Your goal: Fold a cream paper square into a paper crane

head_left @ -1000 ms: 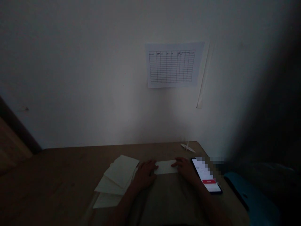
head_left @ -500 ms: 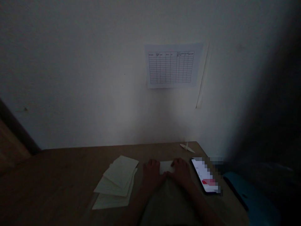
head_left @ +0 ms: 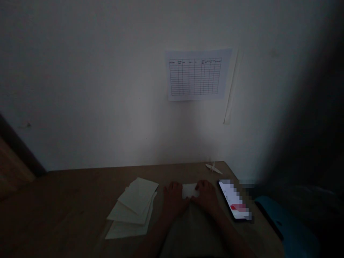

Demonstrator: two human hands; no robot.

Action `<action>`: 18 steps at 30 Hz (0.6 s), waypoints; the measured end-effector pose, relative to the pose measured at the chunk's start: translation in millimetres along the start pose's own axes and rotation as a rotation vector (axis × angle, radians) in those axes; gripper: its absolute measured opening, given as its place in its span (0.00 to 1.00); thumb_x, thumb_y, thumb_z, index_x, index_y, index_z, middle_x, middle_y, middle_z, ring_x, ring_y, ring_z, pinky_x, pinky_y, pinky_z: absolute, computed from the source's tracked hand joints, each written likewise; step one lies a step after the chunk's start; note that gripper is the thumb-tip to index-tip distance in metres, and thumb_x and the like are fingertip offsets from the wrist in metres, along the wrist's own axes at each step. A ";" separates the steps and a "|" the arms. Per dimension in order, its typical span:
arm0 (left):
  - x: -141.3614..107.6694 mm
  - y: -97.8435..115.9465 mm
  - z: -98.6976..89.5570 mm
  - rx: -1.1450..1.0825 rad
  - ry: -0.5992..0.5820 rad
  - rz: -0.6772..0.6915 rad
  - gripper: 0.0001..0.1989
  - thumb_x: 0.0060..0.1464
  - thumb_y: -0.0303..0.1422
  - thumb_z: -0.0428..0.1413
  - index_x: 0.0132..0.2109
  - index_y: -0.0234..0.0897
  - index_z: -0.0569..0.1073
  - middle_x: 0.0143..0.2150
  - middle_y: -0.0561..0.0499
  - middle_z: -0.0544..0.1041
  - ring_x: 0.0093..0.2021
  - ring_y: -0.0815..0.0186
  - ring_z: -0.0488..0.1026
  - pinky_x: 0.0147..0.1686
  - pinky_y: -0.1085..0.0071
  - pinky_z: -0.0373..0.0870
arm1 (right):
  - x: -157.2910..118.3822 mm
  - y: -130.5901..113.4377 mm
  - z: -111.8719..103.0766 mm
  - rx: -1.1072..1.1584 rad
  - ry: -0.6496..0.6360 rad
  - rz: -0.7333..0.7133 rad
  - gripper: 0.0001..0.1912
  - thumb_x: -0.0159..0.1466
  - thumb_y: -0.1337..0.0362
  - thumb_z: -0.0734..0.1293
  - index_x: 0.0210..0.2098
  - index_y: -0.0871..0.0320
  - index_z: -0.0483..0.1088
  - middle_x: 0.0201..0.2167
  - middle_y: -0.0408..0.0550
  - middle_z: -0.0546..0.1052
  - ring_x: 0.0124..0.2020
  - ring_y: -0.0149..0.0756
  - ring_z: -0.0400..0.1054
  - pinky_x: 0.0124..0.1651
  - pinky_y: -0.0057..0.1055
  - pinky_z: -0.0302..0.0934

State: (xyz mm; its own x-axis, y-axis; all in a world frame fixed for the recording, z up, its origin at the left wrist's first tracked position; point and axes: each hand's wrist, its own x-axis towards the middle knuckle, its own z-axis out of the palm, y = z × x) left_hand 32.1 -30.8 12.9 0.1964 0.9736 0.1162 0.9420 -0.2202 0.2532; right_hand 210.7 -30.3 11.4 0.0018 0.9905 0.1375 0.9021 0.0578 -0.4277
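Note:
A small piece of white paper (head_left: 190,190) lies on the table between my two hands, its sides covered by my fingers. My left hand (head_left: 174,198) grips its left side, fingers curled and thumb pointing inward along the near edge. On the right side my right hand (head_left: 206,195) holds it the same way. Both thumbs almost meet at the paper's near edge. To the left of my left hand lies a fanned stack of paper sheets (head_left: 138,199). The dim light hides the finer folds of the held paper.
A phone (head_left: 233,200) with a lit screen lies right of my hands. Behind it, near the back corner of the wooden table (head_left: 80,208), sits a small folded paper figure (head_left: 213,168). A printed chart (head_left: 195,77) hangs on the wall. A blue object (head_left: 288,225) stands beyond the right edge.
Almost nothing differs. Both hands stay on the paper, with only a slight shift of the fingers and thumbs.

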 end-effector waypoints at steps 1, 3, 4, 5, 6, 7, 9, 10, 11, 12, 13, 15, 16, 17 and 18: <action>0.0 -0.5 0.2 0.002 0.009 0.003 0.30 0.56 0.44 0.56 0.62 0.36 0.70 0.66 0.34 0.67 0.69 0.39 0.57 0.67 0.37 0.46 | 0.2 0.4 -0.4 0.004 -0.002 0.003 0.20 0.52 0.55 0.73 0.43 0.54 0.72 0.53 0.55 0.73 0.56 0.52 0.65 0.59 0.41 0.55; 0.0 -1.6 -0.1 0.003 0.012 0.001 0.29 0.55 0.43 0.56 0.62 0.38 0.70 0.66 0.35 0.68 0.69 0.40 0.58 0.67 0.37 0.47 | 1.0 1.8 -0.9 0.013 -0.014 0.005 0.20 0.52 0.57 0.73 0.44 0.55 0.72 0.53 0.56 0.72 0.57 0.52 0.65 0.59 0.40 0.55; 0.0 -2.2 -0.7 0.002 0.007 -0.001 0.28 0.55 0.43 0.56 0.61 0.38 0.70 0.66 0.35 0.68 0.69 0.41 0.59 0.67 0.37 0.48 | 1.7 2.9 -0.9 0.019 -0.020 0.008 0.20 0.52 0.58 0.73 0.44 0.56 0.72 0.53 0.56 0.72 0.57 0.51 0.65 0.59 0.40 0.55; 0.0 -3.0 -1.7 0.000 0.002 -0.001 0.28 0.55 0.42 0.56 0.61 0.39 0.70 0.66 0.36 0.68 0.68 0.42 0.59 0.67 0.38 0.49 | 2.4 4.2 -0.8 0.028 -0.025 0.006 0.21 0.52 0.59 0.73 0.44 0.56 0.72 0.53 0.56 0.72 0.57 0.51 0.65 0.59 0.39 0.56; 0.0 -3.9 -3.0 -0.002 -0.005 0.000 0.28 0.54 0.42 0.56 0.61 0.39 0.70 0.66 0.36 0.68 0.68 0.42 0.60 0.67 0.39 0.50 | 3.3 5.8 -0.5 0.036 -0.027 0.004 0.21 0.52 0.59 0.72 0.44 0.55 0.72 0.53 0.56 0.72 0.57 0.51 0.65 0.59 0.39 0.56; -0.1 -4.9 -4.4 -0.004 -0.011 0.000 0.28 0.54 0.41 0.56 0.60 0.39 0.70 0.66 0.37 0.68 0.68 0.43 0.60 0.67 0.41 0.50 | 4.2 7.4 0.1 0.044 -0.030 0.002 0.20 0.52 0.60 0.72 0.44 0.55 0.72 0.54 0.55 0.72 0.57 0.50 0.65 0.60 0.39 0.55; -0.5 -7.9 -7.6 -0.014 -0.023 0.001 0.25 0.53 0.40 0.56 0.58 0.41 0.71 0.65 0.38 0.69 0.68 0.45 0.61 0.67 0.44 0.51 | 6.1 10.9 1.4 0.054 -0.038 0.000 0.20 0.51 0.62 0.72 0.44 0.54 0.73 0.54 0.54 0.72 0.57 0.50 0.65 0.61 0.39 0.55; -0.8 -9.8 -9.1 -0.022 -0.028 0.001 0.23 0.53 0.40 0.56 0.56 0.42 0.72 0.65 0.40 0.69 0.68 0.46 0.62 0.67 0.46 0.52 | 7.1 12.7 2.1 0.058 -0.042 -0.003 0.20 0.51 0.62 0.72 0.44 0.54 0.73 0.54 0.54 0.72 0.57 0.50 0.65 0.61 0.39 0.55; -1.1 -11.9 -10.4 -0.031 -0.034 0.007 0.22 0.52 0.40 0.56 0.54 0.42 0.72 0.64 0.41 0.70 0.67 0.48 0.62 0.67 0.48 0.53 | 7.9 14.5 2.6 0.061 -0.046 -0.005 0.20 0.51 0.63 0.72 0.44 0.54 0.73 0.54 0.54 0.72 0.58 0.49 0.65 0.61 0.38 0.54; -1.4 -14.3 -11.5 -0.040 -0.035 0.017 0.20 0.52 0.39 0.56 0.53 0.43 0.73 0.63 0.41 0.71 0.67 0.49 0.64 0.67 0.50 0.54 | 8.8 16.2 3.1 0.063 -0.050 -0.006 0.20 0.51 0.63 0.72 0.44 0.54 0.74 0.54 0.53 0.72 0.58 0.49 0.64 0.62 0.38 0.55; -1.7 -16.7 -12.4 -0.050 -0.029 0.030 0.20 0.52 0.39 0.56 0.52 0.42 0.73 0.62 0.42 0.72 0.66 0.50 0.64 0.66 0.52 0.54 | 9.7 18.1 3.3 0.064 -0.054 -0.007 0.20 0.52 0.63 0.72 0.45 0.54 0.74 0.54 0.53 0.72 0.58 0.49 0.64 0.62 0.39 0.55; -2.2 -21.6 -13.8 -0.066 -0.024 0.052 0.19 0.52 0.38 0.55 0.52 0.42 0.73 0.63 0.42 0.72 0.66 0.51 0.64 0.67 0.53 0.53 | 11.7 22.3 3.1 0.067 -0.068 -0.014 0.20 0.52 0.64 0.72 0.45 0.53 0.74 0.54 0.52 0.72 0.59 0.49 0.64 0.62 0.39 0.55; -2.4 -24.0 -14.4 -0.071 -0.031 0.059 0.20 0.52 0.38 0.55 0.52 0.42 0.73 0.64 0.43 0.71 0.67 0.52 0.64 0.67 0.53 0.53 | 13.0 24.7 2.7 0.069 -0.078 -0.018 0.20 0.52 0.64 0.72 0.45 0.53 0.75 0.55 0.52 0.72 0.59 0.48 0.64 0.62 0.39 0.55; -2.5 -26.2 -14.9 -0.075 -0.042 0.067 0.20 0.52 0.37 0.55 0.53 0.42 0.73 0.65 0.43 0.71 0.67 0.52 0.63 0.67 0.53 0.53 | 14.5 27.4 2.0 0.074 -0.092 -0.028 0.20 0.52 0.65 0.72 0.45 0.52 0.75 0.55 0.51 0.71 0.59 0.48 0.64 0.62 0.39 0.55; -2.6 -28.4 -15.4 -0.079 -0.052 0.075 0.20 0.52 0.36 0.55 0.53 0.42 0.73 0.66 0.44 0.70 0.68 0.52 0.63 0.67 0.53 0.52 | 16.1 30.2 1.3 0.079 -0.104 -0.031 0.20 0.52 0.67 0.71 0.45 0.52 0.75 0.56 0.51 0.71 0.60 0.47 0.64 0.62 0.38 0.55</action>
State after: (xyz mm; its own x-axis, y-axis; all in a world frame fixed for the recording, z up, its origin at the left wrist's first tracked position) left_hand 0.6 -27.9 20.2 0.2816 0.9554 0.0885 0.9000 -0.2950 0.3210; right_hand 237.5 -12.5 -0.4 -0.0739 0.9955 0.0600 0.8643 0.0939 -0.4941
